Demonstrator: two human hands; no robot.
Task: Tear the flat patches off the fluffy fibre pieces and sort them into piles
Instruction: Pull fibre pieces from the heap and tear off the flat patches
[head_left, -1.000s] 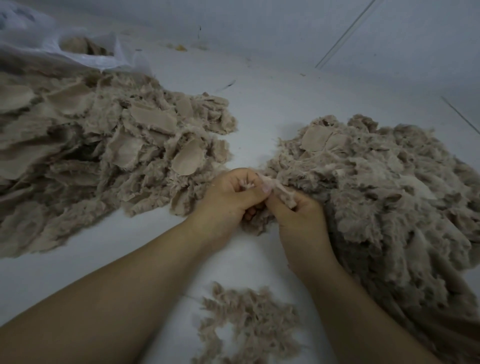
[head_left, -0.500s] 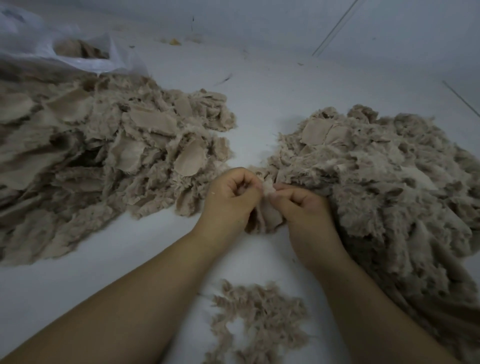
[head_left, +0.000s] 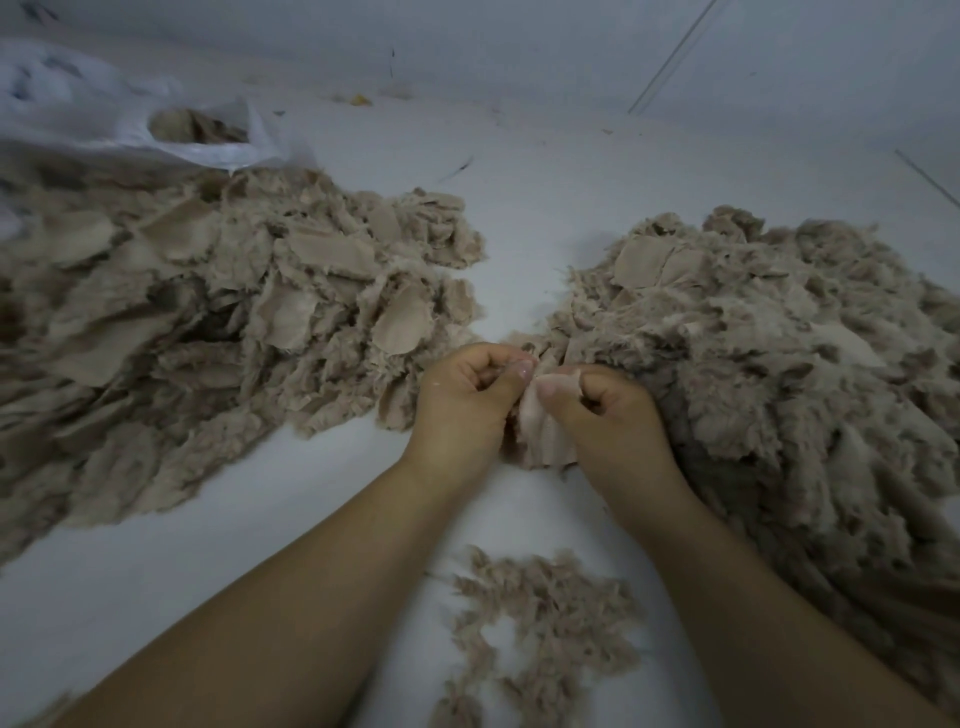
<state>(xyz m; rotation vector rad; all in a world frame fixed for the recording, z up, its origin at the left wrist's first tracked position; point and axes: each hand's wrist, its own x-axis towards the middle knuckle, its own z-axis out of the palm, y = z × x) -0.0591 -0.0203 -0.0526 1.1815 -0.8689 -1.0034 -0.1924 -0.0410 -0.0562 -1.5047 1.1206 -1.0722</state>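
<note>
Head camera: at your far left a crumpled white plastic bag (head_left: 171, 136) lies open with a few tan pieces inside, its left part cut off by the frame. Just below it spreads a broad heap of beige fluffy pieces with flat fabric patches (head_left: 223, 322), reaching almost to your left hand (head_left: 462, 400). Near the bottom, between your forearms, sits a small loose clump of brown fluff (head_left: 540, 629) on the white tabletop (head_left: 530, 218). To the right rises a second large mound of shaggy beige fibre pieces (head_left: 779, 374), its edge running out of view and pressing against your right hand (head_left: 605, 421).

Both hands are curled tight, thumbs pinched toward each other on one pale flat patch of fabric (head_left: 540, 431), which hangs between the thumbs and below them. The fluffy side of that piece is hidden behind your knuckles, so how far it has torn cannot be made out.
</note>
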